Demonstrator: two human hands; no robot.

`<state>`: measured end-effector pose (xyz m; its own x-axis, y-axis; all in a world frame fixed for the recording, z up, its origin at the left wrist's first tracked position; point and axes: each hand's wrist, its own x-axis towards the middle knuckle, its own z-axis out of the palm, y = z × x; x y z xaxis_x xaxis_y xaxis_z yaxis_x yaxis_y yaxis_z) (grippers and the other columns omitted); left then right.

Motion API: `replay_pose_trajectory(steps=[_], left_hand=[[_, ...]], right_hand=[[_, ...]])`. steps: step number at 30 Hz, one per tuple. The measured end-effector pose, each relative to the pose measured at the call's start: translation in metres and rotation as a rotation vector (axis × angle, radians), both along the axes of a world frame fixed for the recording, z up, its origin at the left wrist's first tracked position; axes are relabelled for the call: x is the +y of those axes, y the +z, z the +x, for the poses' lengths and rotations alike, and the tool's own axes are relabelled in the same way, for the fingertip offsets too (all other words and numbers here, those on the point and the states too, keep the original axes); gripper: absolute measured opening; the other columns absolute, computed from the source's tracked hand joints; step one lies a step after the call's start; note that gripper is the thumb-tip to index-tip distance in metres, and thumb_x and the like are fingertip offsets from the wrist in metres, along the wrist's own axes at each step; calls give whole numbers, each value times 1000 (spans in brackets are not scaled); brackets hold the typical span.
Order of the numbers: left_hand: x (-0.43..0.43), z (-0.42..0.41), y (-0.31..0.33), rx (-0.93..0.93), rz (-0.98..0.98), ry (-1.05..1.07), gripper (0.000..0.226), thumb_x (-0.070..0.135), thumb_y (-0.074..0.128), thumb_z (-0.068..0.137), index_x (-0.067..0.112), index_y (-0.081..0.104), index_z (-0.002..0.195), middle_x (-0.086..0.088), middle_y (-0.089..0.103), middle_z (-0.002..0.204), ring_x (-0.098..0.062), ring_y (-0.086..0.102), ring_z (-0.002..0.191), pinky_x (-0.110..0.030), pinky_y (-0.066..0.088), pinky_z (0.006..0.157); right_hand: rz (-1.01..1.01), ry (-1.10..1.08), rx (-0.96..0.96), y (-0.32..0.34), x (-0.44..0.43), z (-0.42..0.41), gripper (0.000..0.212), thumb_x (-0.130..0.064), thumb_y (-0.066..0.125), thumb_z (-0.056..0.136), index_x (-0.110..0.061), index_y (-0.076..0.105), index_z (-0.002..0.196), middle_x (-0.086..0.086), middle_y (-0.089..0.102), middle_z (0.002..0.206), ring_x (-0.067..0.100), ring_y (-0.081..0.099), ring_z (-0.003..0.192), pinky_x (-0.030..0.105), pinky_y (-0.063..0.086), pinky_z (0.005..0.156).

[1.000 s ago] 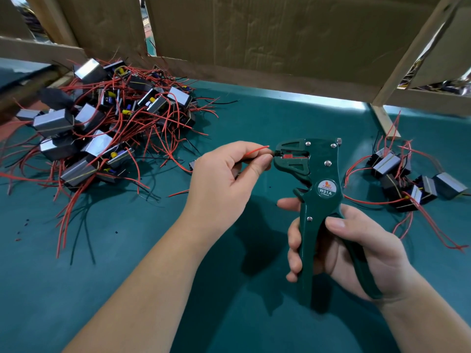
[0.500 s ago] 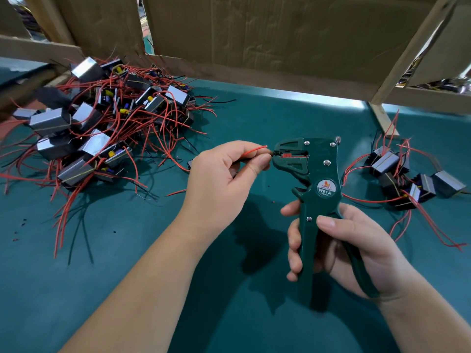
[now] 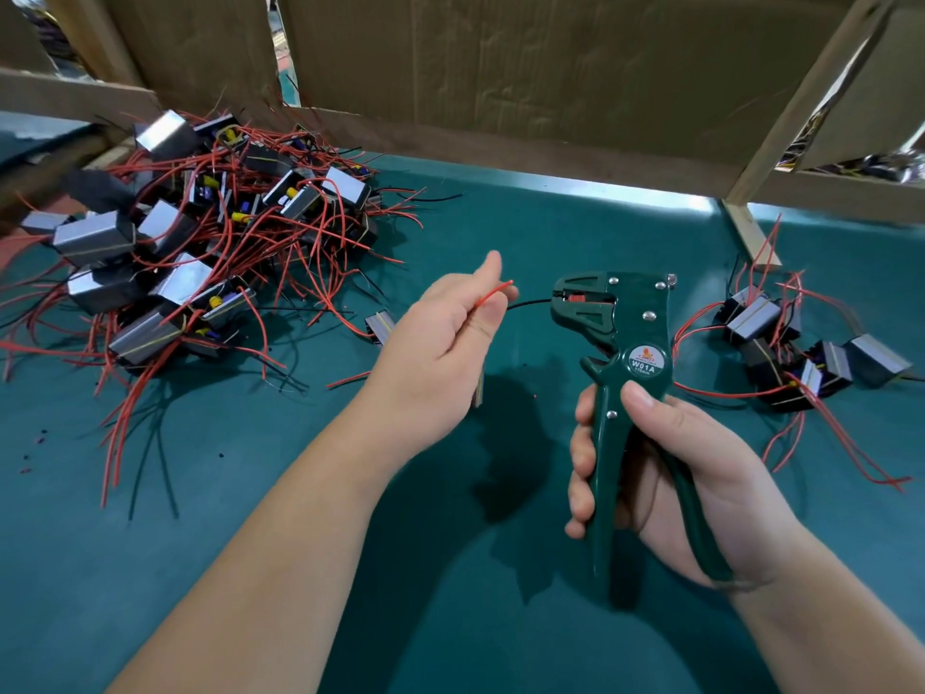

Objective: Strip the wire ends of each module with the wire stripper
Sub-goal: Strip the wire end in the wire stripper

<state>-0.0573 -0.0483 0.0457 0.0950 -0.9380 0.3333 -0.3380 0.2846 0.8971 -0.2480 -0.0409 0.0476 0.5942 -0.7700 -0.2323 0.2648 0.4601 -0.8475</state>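
Observation:
My right hand [image 3: 665, 463] grips the handles of the green wire stripper [image 3: 615, 333], which stands upright with its jaws pointing left. My left hand [image 3: 440, 348] is a short way left of the jaws and pinches one module's wires. A thin black wire [image 3: 530, 304] runs from my fingers into the jaws. A red wire end [image 3: 495, 293] sticks up past my fingertips. The module itself [image 3: 478, 388] hangs under my left hand, mostly hidden.
A big tangled pile of grey modules with red wires [image 3: 200, 242] lies at the left. A smaller group of modules [image 3: 791, 343] lies at the right, and one loose module [image 3: 379, 325] behind my left hand. Cardboard walls [image 3: 500, 82] and wooden slats close the back of the green mat [image 3: 250, 543].
My left hand has drawn back to the left, away from the stripper jaws. A black wire now spans the gap into the jaws, where my fingers held a red wire at them before.

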Motion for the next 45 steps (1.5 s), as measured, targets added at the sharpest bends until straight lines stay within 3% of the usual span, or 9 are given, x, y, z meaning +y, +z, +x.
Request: replay_pose_trajectory(steps=[4,10,13,16,20,23,26,30,45], left_hand=[[-1,3,2,98,36,-44,44,8,43,99,23,37,140,1,54,94,-1,63,80,-20,47,89],[-2,9,0,286,51,-68,12,11,49,98,23,51,101,3,76,85,-15,72,68,-20,55,69],[-3,7,-1,227,16,-22,20,25,39,102,21,57,93,2,74,75,-10,55,39,-16,45,47],[-2,7,-2,213,2,-35,29,32,37,100,27,63,88,3,65,62,-8,37,34,-16,32,38],[-4,7,-3,142,-40,-31,22,38,48,94,36,66,81,8,56,66,-11,37,38,-21,28,41],[-3,7,-2,122,-56,-4,17,47,53,88,40,67,81,14,57,64,-10,36,39,-21,26,43],[-1,8,-2,41,-117,30,15,36,53,93,37,67,87,21,53,57,3,44,46,-11,29,48],[1,8,1,-146,-195,105,15,26,54,96,27,68,88,9,53,73,-4,50,70,-13,35,65],[-2,8,-2,-391,-300,76,18,20,48,99,12,62,92,7,45,73,-7,44,71,-14,34,66]], right_hand=[[2,-8,-1,0,0,-2,55,-47,89,52,-9,65,84,17,56,68,31,56,50,42,51,51],[46,-177,57,-2,-4,2,35,-41,68,69,-11,55,80,7,49,57,20,44,38,27,41,38],[90,-206,-40,-3,-11,1,36,-39,55,74,-7,61,89,13,58,69,28,57,55,39,53,52],[92,-178,-111,-6,-13,-4,40,-32,61,70,-3,64,97,19,61,80,35,61,67,49,55,62],[74,0,-135,-9,-9,-6,59,-30,83,55,-2,67,104,23,61,88,39,61,72,53,53,68],[39,118,-181,-7,-5,-4,57,-28,81,64,0,64,110,26,60,90,40,60,75,56,50,71],[17,185,-209,-5,-3,-4,53,-26,77,69,1,61,112,28,59,90,42,60,75,57,48,73],[-3,205,-187,-4,-1,-4,52,-26,79,69,-1,62,111,27,60,88,42,60,74,57,48,73],[-83,158,-70,-7,-1,-6,47,-26,80,69,-1,63,105,26,62,83,39,62,67,53,50,67]])
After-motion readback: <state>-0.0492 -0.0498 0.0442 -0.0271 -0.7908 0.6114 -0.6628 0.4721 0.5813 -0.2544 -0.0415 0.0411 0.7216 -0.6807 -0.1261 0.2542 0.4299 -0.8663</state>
